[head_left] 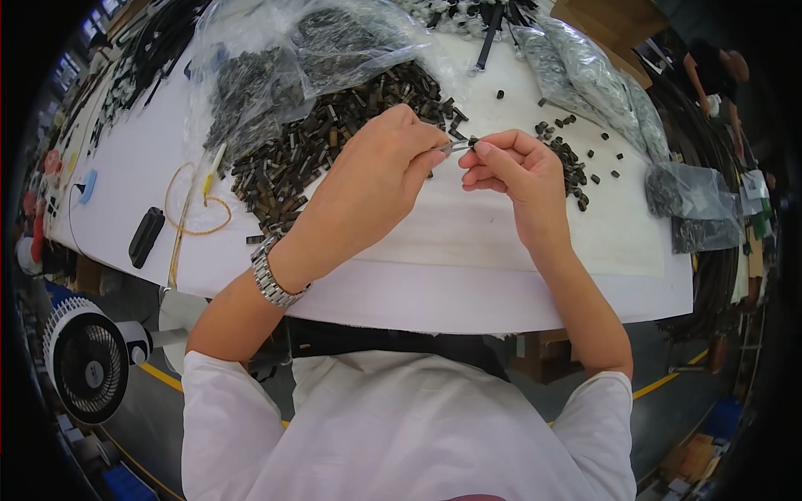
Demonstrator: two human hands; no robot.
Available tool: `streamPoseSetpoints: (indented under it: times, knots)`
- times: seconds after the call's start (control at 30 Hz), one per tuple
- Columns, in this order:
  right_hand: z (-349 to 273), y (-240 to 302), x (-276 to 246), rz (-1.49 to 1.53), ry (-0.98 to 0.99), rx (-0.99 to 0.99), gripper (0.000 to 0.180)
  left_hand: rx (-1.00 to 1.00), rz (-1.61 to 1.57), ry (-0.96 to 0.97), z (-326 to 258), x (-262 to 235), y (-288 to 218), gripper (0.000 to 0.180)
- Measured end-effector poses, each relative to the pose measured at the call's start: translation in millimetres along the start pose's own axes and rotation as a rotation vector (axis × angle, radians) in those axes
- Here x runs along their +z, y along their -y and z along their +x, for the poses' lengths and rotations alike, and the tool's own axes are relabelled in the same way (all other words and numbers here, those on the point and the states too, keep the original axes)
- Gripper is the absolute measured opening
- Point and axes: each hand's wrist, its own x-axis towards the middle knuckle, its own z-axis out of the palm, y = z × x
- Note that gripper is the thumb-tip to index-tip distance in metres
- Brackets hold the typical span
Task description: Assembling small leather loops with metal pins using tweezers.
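Silvery tool [454, 148] hides partly, pinched by left hand [378, 171]; right hand [526, 171] pinches black piece [473, 143].

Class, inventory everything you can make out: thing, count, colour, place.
Table: one, white, centre
Thin tool: one, grey, centre
Small piece: one, black, at tool's tip
Piled pieces: uncountable, dark brown, table left
Scattered bits: many, black, table right
Clear bags: several, transparent, table's back and right
Stick: one, white and yellow, table left
Cord: one, orange, beside stick
Oblong object: one, black, table left
Fan: one, white and black, lower left
Cardboard: some, brown, top right
Co-worker: at least one, dark top, upper right
Watch: one, silver, left wrist
Left hand: one, bare, centre
Right hand: one, bare, centre
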Motion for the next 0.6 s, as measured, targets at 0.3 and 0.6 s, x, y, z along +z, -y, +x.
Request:
streamPoseSetpoints:
  times: [0.3,0.6]
  knots:
    - [-6,1,5,-0.058,0.019,-0.025,0.015,-0.030,0.143,0.040,-3,5,-4,0.017]
    - [-13,2,13,-0.280,0.015,-0.052,0.013,0.045,0.254,0.149,-7,9,-5,0.010]
